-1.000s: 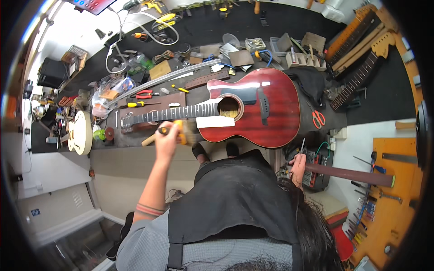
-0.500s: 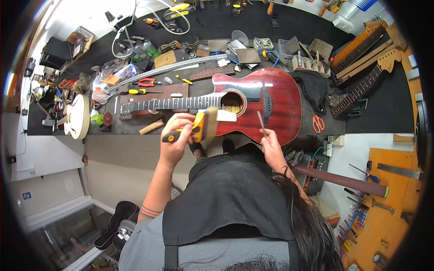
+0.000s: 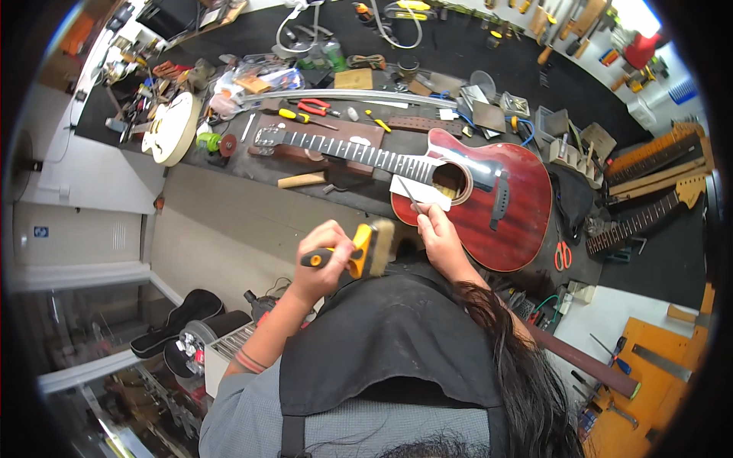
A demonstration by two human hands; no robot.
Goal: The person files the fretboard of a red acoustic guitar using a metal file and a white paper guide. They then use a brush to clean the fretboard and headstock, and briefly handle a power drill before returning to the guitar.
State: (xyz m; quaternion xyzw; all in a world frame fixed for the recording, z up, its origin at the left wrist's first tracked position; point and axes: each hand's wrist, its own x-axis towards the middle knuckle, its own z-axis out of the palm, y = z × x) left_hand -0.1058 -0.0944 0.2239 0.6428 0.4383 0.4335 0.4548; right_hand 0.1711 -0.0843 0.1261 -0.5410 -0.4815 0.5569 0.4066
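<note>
My left hand (image 3: 327, 256) grips a wide flat brush (image 3: 368, 250) by its black and yellow handle. The brush is in front of my apron, off the bench's front edge, its pale bristles pointing right. In my right hand (image 3: 441, 235) is a slim grey metal file (image 3: 410, 195), pinched in the fingers and angled up to the left. Its tip overlaps a white sheet (image 3: 427, 196) at the neck end of a dark red acoustic guitar (image 3: 527, 179); whether it touches is unclear. The guitar lies face up, without visible strings, headstock to the left.
A brown board (image 3: 267, 126) lies under the neck. Around it are red pliers (image 3: 317, 105), a yellow screwdriver (image 3: 294, 116) and a wooden block (image 3: 301, 181). Orange scissors (image 3: 563, 256) lie right of the guitar. A cream guitar body (image 3: 174, 130) stands at the left.
The view has turned, shifting the bench. My left hand has drawn the brush back from over the guitar toward my body. My right hand has moved the file from the bridge side toward the neck.
</note>
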